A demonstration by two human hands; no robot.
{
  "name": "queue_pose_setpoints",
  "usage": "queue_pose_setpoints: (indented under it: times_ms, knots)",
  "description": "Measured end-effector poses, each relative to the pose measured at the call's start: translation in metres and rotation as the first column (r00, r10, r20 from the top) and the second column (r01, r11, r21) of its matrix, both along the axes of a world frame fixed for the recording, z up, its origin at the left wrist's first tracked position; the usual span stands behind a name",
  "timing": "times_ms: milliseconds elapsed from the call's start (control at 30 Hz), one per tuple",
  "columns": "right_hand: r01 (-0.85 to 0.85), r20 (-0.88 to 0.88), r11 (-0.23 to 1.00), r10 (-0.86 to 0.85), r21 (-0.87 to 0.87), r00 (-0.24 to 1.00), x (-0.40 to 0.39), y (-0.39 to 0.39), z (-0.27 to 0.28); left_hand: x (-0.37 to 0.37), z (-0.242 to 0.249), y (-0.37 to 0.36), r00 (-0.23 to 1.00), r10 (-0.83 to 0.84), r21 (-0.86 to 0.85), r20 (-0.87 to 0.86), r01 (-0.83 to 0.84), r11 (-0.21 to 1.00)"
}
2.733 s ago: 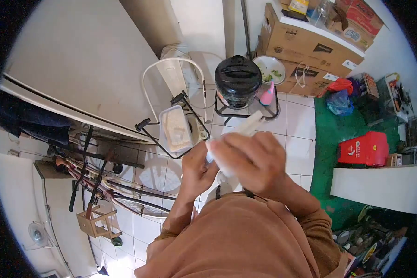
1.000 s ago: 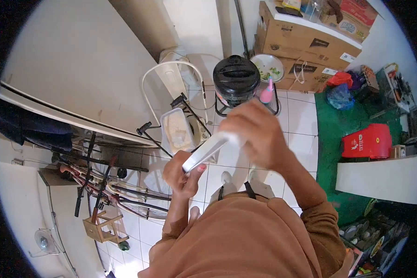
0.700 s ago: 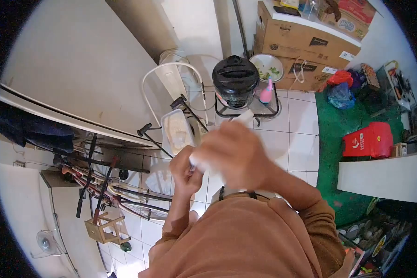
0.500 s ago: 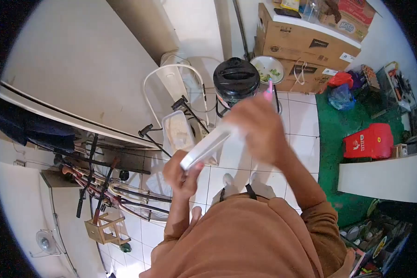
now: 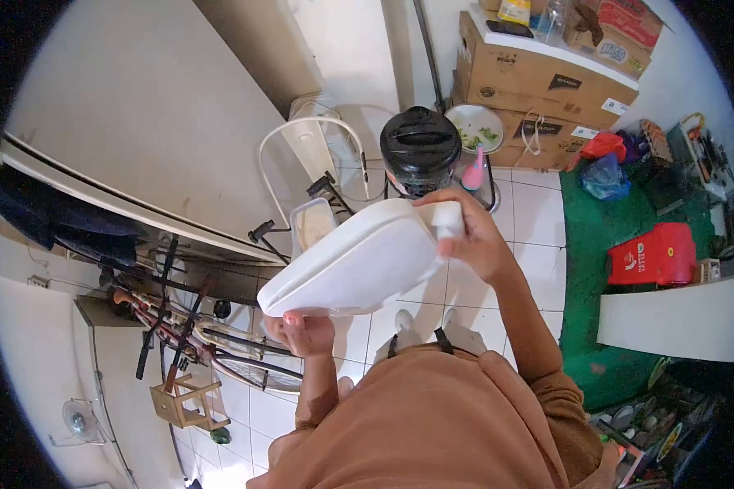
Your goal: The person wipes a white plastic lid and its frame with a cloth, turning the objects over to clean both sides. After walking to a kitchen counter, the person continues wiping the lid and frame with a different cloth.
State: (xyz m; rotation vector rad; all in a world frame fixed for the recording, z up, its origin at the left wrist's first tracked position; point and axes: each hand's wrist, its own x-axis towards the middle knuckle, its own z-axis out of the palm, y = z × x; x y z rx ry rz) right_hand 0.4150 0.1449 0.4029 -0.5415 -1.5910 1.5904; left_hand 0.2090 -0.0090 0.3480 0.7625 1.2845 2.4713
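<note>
A white plastic lid [image 5: 359, 265], broad and shallow-rimmed, is held tilted in front of my body. My left hand [image 5: 303, 332] grips its lower left corner, thumb on the near face. At the opposite end, my right hand [image 5: 475, 236] is closed around the right edge, beside a raised white part. Behind the lid, partly covered by it, stands a clear tub [image 5: 314, 224] with pale, grainy contents. Past my right hand is a black-lidded pot [image 5: 420, 147], with a pink-and-blue bottle [image 5: 473, 171] next to it.
A bowl with green scraps [image 5: 475, 129] sits by stacked cardboard boxes [image 5: 538, 73]. A white-framed chair [image 5: 310, 143] stands at the wall. Bicycles [image 5: 220, 334] and a wooden stool [image 5: 189, 401] are at left. A red bin [image 5: 652, 254] stands on green flooring at right.
The lid has turned from nearly edge-on to showing its broad face. My right hand has moved slightly down; my left hand has shifted down and a little left.
</note>
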Motion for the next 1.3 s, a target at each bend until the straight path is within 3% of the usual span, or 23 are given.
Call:
queue_pose_setpoints:
  times_ms: [33, 100, 167, 233, 300, 333, 400, 433, 500, 533, 600, 633, 700, 733, 800, 833, 867, 900, 933, 1033, 1100, 1200, 1300]
  knots:
    - [-0.001, 0.000, 1.000, 0.001, 0.002, 1.000, -0.001, -0.003, 0.008, -0.002, -0.004, -0.001, 0.999, -0.027, 0.032, 0.020, 0.026, 0.999]
    - [0.003, 0.242, 0.992, -0.033, 0.125, 0.970, -0.002, -0.010, 0.019, 0.002, -0.008, 0.000, 0.999, 0.013, 0.016, 0.052, -0.014, 1.000]
    - [-0.043, 0.308, 0.995, 0.015, 0.085, 0.951, 0.004, -0.005, 0.024, 0.001, -0.002, 0.003, 0.995, 0.054, 0.000, 0.083, -0.054, 0.999]
    - [-0.092, 0.373, 0.995, 0.070, 0.041, 0.925, 0.010, -0.001, 0.031, -0.010, 0.026, 0.011, 0.965, -0.178, -0.157, -0.195, 0.149, 0.976]
    - [-0.146, 0.490, 0.965, 0.022, 0.217, 0.872, 0.014, 0.001, 0.039, -0.024, 0.052, 0.018, 0.895, -0.336, -0.140, -0.293, 0.307, 0.941]
    - [-0.151, 0.490, 0.965, 0.026, 0.217, 0.871, 0.014, 0.003, 0.038, -0.031, 0.065, 0.016, 0.871, -0.366, -0.229, -0.328, 0.303, 0.925]
    - [-0.256, 0.494, 0.831, -0.027, 0.494, 0.869, 0.012, 0.006, 0.035, -0.039, 0.090, 0.017, 0.678, -0.527, -0.413, -0.513, 0.343, 0.844]
    - [-0.266, 0.496, 0.829, -0.016, 0.492, 0.868, 0.009, 0.004, 0.036, -0.034, 0.101, 0.018, 0.685, -0.520, -0.414, -0.510, 0.335, 0.847]
    - [-0.264, 0.495, 0.784, -0.063, 0.562, 0.867, 0.002, -0.003, 0.041, -0.013, 0.112, 0.022, 0.429, -0.713, -0.700, -0.555, 0.221, 0.679]
    - [-0.269, 0.495, 0.782, -0.058, 0.562, 0.867, 0.002, -0.004, 0.039, -0.006, 0.111, 0.021, 0.434, -0.710, -0.700, -0.555, 0.218, 0.680]
    - [-0.140, 0.411, 0.858, -0.088, 0.494, 0.907, 0.005, -0.004, 0.035, 0.004, 0.110, 0.020, 0.584, -0.644, -0.723, -0.494, 0.136, 0.678]
    - [-0.140, 0.412, 0.859, -0.088, 0.492, 0.907, 0.008, -0.004, 0.035, 0.005, 0.107, 0.018, 0.584, -0.646, -0.724, -0.493, 0.137, 0.676]
    - [0.218, 0.181, 0.761, -0.402, 0.612, 0.897, 0.013, -0.003, 0.036, 0.007, 0.101, 0.015, 0.615, -0.616, -0.695, -0.493, 0.148, 0.704]
    - [0.215, 0.184, 0.763, -0.401, 0.610, 0.897, 0.012, -0.009, 0.040, 0.010, 0.101, 0.015, 0.617, -0.617, -0.697, -0.489, 0.148, 0.702]
    - [0.349, 0.132, 0.621, -0.595, 0.702, 0.793, 0.003, -0.032, 0.051, 0.017, 0.101, 0.018, 0.601, -0.582, -0.678, -0.548, 0.089, 0.730]
    - [0.320, 0.062, 0.558, -0.558, 0.766, 0.828, -0.004, -0.041, 0.053, 0.017, 0.096, 0.020, 0.598, -0.586, -0.680, -0.547, 0.092, 0.728]
    - [0.282, -0.058, 0.388, -0.498, 0.877, 0.865, -0.013, -0.049, 0.053, 0.016, 0.087, 0.023, 0.571, -0.567, -0.628, -0.594, 0.111, 0.770]
    - [0.197, -0.042, 0.386, -0.374, 0.901, 0.927, -0.018, -0.059, 0.057, 0.015, 0.082, 0.025, 0.543, -0.543, -0.574, -0.640, 0.133, 0.808]
    - [0.196, -0.070, 0.287, -0.398, 0.938, 0.915, -0.028, -0.069, 0.059, 0.016, 0.084, 0.025, 0.540, -0.546, -0.575, -0.640, 0.136, 0.807]
    - [0.171, 0.021, 0.418, -0.417, 0.892, 0.909, -0.018, -0.045, 0.050, 0.022, 0.094, 0.020, 0.523, -0.457, -0.541, -0.720, -0.011, 0.841]
    - [0.293, 0.017, 0.493, -0.531, 0.819, 0.847, -0.010, -0.021, 0.031, 0.018, 0.099, 0.007, 0.554, -0.442, -0.538, -0.706, -0.014, 0.843]
    - [0.357, 0.011, 0.565, -0.544, 0.744, 0.839, -0.016, -0.035, 0.026, 0.016, 0.093, 0.007, 0.557, -0.419, -0.502, -0.717, 0.004, 0.865]
    - [0.318, -0.128, 0.532, -0.364, 0.785, 0.923, -0.040, -0.072, 0.046, 0.017, 0.088, 0.016, 0.590, -0.393, -0.507, -0.705, -0.033, 0.861]
